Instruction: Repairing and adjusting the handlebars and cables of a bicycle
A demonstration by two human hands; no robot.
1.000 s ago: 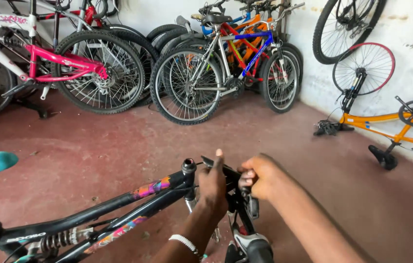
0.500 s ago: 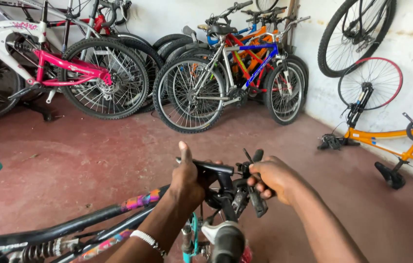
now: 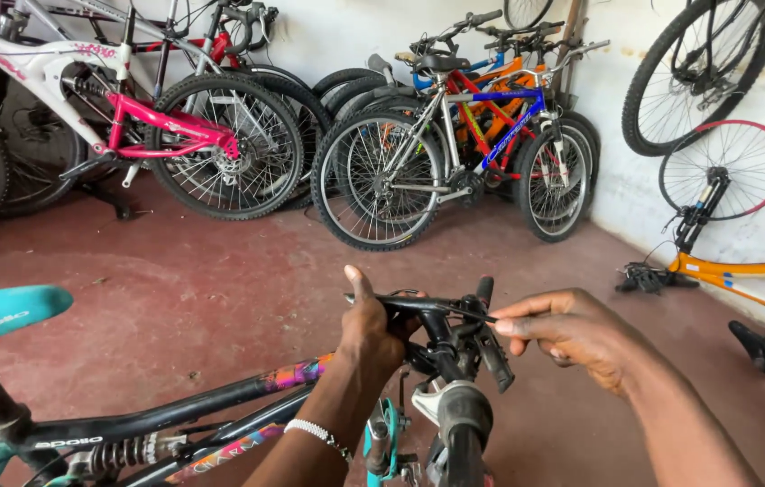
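A black bicycle frame (image 3: 175, 410) with colourful stickers and a teal saddle (image 3: 4, 314) stands right in front of me. My left hand (image 3: 372, 329) grips the black handlebar and brake lever assembly (image 3: 441, 329) near the stem, thumb up. My right hand (image 3: 567, 329) pinches the thin tip of the brake lever at the right side of that assembly. A grey handlebar grip (image 3: 464, 419) points towards me below the hands.
Several bicycles (image 3: 455, 144) lean against the white back wall, a pink and white one (image 3: 157, 122) at left. An orange frame (image 3: 743, 271) lies upside down at right, under wheels (image 3: 725, 167) hung on the wall. The floor (image 3: 184, 271) is red concrete.
The view has shifted slightly left and closer. My left hand stays on the handlebar assembly, while my right hand has opened from gripping it to pinching the lever's tip.
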